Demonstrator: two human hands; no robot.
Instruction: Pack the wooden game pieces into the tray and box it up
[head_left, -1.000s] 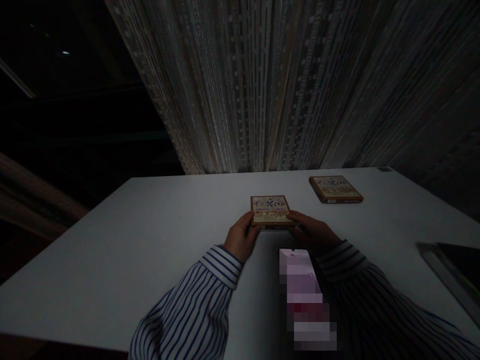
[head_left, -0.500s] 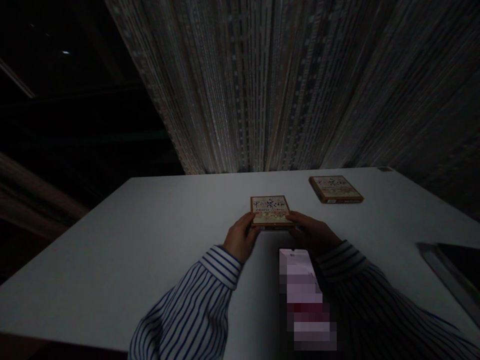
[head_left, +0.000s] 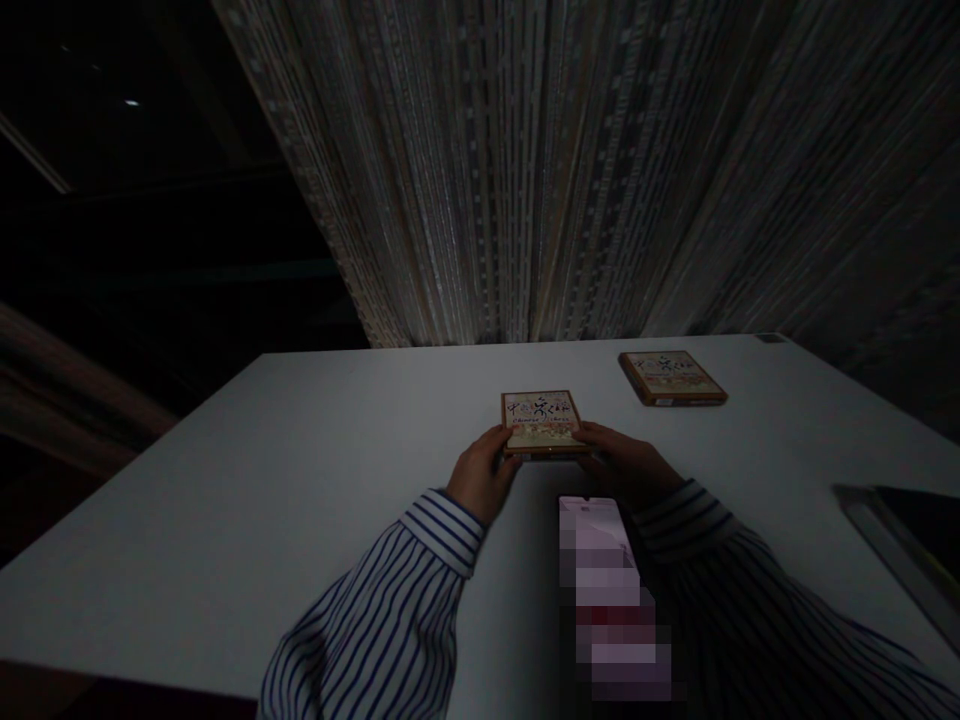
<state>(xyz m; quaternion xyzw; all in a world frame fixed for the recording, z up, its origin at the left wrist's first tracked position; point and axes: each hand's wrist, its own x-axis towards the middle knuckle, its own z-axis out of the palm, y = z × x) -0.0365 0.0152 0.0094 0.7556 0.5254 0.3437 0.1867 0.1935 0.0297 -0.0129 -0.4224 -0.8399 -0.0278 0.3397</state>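
Between my two hands is a flat, square Chinese chess box with a cream printed lid and brown edges. My left hand grips its near left corner, thumb on top and fingers at the side. At the near right corner, my right hand holds it the same way, partly in dark shadow. The box's near edge looks slightly raised from the white table. Just below the box, between my forearms, a lit phone lies with its screen blurred into blocks.
A second, matching box rests at the table's back right. Along the right edge lies a dark flat object, too dim to name. A string curtain hangs right behind the table. The room at left is very dark.
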